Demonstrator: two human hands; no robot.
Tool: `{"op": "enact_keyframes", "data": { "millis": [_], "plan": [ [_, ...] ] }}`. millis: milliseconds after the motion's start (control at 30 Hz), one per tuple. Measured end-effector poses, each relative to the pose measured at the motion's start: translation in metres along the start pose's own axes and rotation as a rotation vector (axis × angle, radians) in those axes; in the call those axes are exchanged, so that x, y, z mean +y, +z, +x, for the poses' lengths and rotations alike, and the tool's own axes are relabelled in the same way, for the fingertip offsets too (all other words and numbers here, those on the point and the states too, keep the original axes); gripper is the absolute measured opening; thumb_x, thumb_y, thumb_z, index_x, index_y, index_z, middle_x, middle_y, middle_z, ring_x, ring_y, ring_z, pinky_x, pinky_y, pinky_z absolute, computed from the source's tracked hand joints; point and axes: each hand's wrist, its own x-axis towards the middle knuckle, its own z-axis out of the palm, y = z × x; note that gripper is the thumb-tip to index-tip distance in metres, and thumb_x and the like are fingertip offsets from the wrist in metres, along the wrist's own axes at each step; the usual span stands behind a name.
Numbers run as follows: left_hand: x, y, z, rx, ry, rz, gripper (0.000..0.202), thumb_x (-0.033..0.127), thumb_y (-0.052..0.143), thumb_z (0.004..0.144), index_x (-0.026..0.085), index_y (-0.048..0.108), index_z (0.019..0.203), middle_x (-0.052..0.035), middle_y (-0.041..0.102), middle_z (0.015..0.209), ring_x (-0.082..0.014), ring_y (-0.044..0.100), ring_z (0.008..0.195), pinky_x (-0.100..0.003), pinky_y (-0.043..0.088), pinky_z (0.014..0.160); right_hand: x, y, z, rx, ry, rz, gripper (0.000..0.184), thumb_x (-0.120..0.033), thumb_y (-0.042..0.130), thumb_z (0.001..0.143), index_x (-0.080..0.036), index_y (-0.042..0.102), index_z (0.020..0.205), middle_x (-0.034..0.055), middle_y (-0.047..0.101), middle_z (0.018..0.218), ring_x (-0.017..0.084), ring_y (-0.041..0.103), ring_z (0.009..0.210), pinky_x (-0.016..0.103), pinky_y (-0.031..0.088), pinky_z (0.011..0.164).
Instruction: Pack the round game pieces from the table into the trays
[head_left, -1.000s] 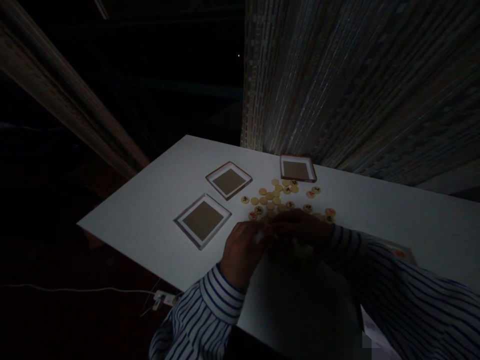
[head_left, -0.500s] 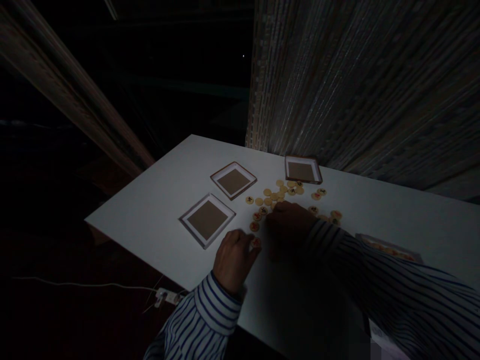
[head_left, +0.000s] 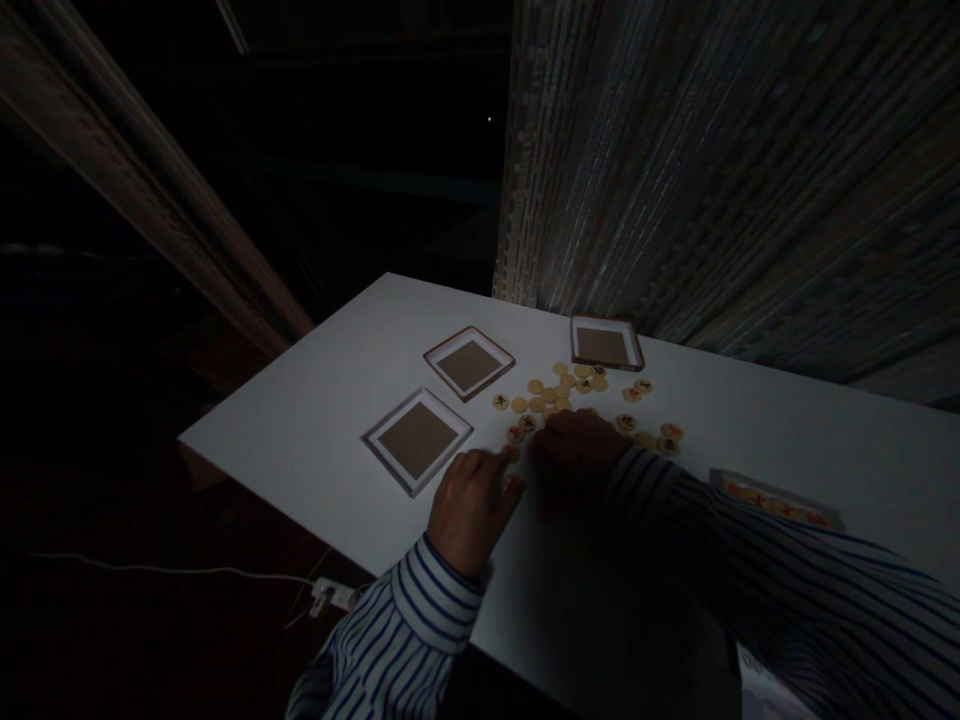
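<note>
Round Chinese chess pieces (head_left: pixel 550 395) with red or black characters, some blank side up, lie in a loose spread on the white table. My left hand (head_left: pixel 465 510) is open at the near left of the spread, thumb and index finger apart. Its index fingertip touches a red-marked piece (head_left: pixel 511 454); another red-marked piece (head_left: pixel 513 482) shows partly beside the thumb. My right hand (head_left: pixel 576 440) is low over the near middle of the spread, its fingers bent together. Shadow hides its fingertips and whatever they hold.
Left of the pieces lie two shallow trays, a grey-rimmed one (head_left: pixel 367 441) and a brown-rimmed one (head_left: pixel 430 354). Another brown-rimmed tray (head_left: pixel 574 335) stands by the strand curtain (head_left: pixel 675 180). A tray with red-marked pieces (head_left: pixel 780 503) is partly behind my right sleeve. A power strip (head_left: pixel 334 592) lies below the table.
My left thumb and index finger have parted from the red-marked piece they pinched, and the index finger has reached forward to the piece beyond it. My right hand has barely moved.
</note>
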Motion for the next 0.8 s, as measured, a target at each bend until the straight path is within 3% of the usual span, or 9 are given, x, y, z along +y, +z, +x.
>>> {"op": "enact_keyframes", "data": {
  "millis": [100, 200, 267, 367, 533, 667, 800],
  "plan": [
    [0.005, -0.003, 0.01, -0.02, 0.021, 0.001, 0.025, 0.021, 0.058, 0.076, 0.017, 0.061, 0.1, -0.0068, 0.062, 0.089, -0.0208, 0.057, 0.085, -0.036, 0.048, 0.078, 0.002, -0.001, 0.001, -0.049, 0.102, 0.217, 0.024, -0.026, 0.041, 0.085, -0.016, 0.062, 0.084, 0.0091, 0.062, 0.085, 0.017, 0.054, 0.076, 0.027, 0.036, 0.064],
    [0.01, -0.001, 0.019, -0.007, 0.058, -0.007, 0.024, 0.021, 0.058, 0.076, 0.017, 0.06, 0.099, -0.0073, 0.063, 0.09, -0.0205, 0.058, 0.084, -0.035, 0.049, 0.075, 0.004, -0.004, 0.001, -0.031, 0.217, 0.593, 0.032, -0.029, 0.035, 0.086, -0.016, 0.062, 0.075, 0.005, 0.062, 0.075, 0.014, 0.055, 0.069, 0.024, 0.038, 0.062],
    [0.013, 0.002, 0.023, 0.032, 0.084, -0.028, 0.024, 0.022, 0.058, 0.076, 0.017, 0.059, 0.1, -0.0073, 0.064, 0.091, -0.02, 0.058, 0.084, -0.034, 0.048, 0.075, 0.005, -0.007, -0.001, -0.027, 0.217, 0.821, 0.035, -0.03, 0.032, 0.086, -0.015, 0.061, 0.072, 0.0029, 0.061, 0.069, 0.013, 0.054, 0.065, 0.023, 0.04, 0.06],
    [0.016, 0.008, 0.025, 0.088, 0.1, -0.069, 0.021, 0.024, 0.058, 0.077, 0.018, 0.059, 0.097, -0.0061, 0.065, 0.089, -0.0189, 0.059, 0.083, -0.032, 0.048, 0.073, 0.006, -0.01, -0.007, -0.019, 0.21, 0.988, 0.035, -0.029, 0.032, 0.083, -0.014, 0.06, 0.069, 0.0022, 0.06, 0.066, 0.013, 0.053, 0.063, 0.024, 0.041, 0.06],
    [0.019, 0.01, 0.029, 0.019, 0.133, -0.003, 0.011, 0.023, 0.053, 0.081, 0.019, 0.062, 0.086, -0.0048, 0.063, 0.083, -0.0182, 0.057, 0.077, -0.032, 0.046, 0.071, 0.022, -0.003, -0.019, 0.028, 0.268, 0.948, 0.034, -0.032, 0.036, 0.081, -0.014, 0.064, 0.072, 0.0036, 0.064, 0.07, 0.014, 0.056, 0.066, 0.026, 0.043, 0.062],
    [0.021, 0.009, 0.037, -0.095, 0.124, 0.194, 0.015, 0.023, 0.05, 0.081, 0.017, 0.063, 0.078, -0.0064, 0.061, 0.077, -0.0204, 0.055, 0.076, -0.034, 0.045, 0.069, 0.05, 0.012, -0.027, 0.092, 0.429, 0.782, 0.023, -0.027, 0.048, 0.075, -0.013, 0.065, 0.081, 0.0061, 0.067, 0.078, 0.016, 0.06, 0.072, 0.026, 0.045, 0.065],
    [0.022, 0.012, 0.045, -0.151, 0.123, 0.289, 0.014, 0.024, 0.053, 0.079, 0.016, 0.064, 0.076, -0.0084, 0.059, 0.078, -0.022, 0.055, 0.076, -0.034, 0.044, 0.068, 0.063, 0.022, -0.028, 0.09, 0.42, 0.547, 0.024, -0.025, 0.051, 0.074, -0.016, 0.065, 0.091, 0.0069, 0.067, 0.087, 0.017, 0.061, 0.076, 0.026, 0.045, 0.067]
  ]
}}
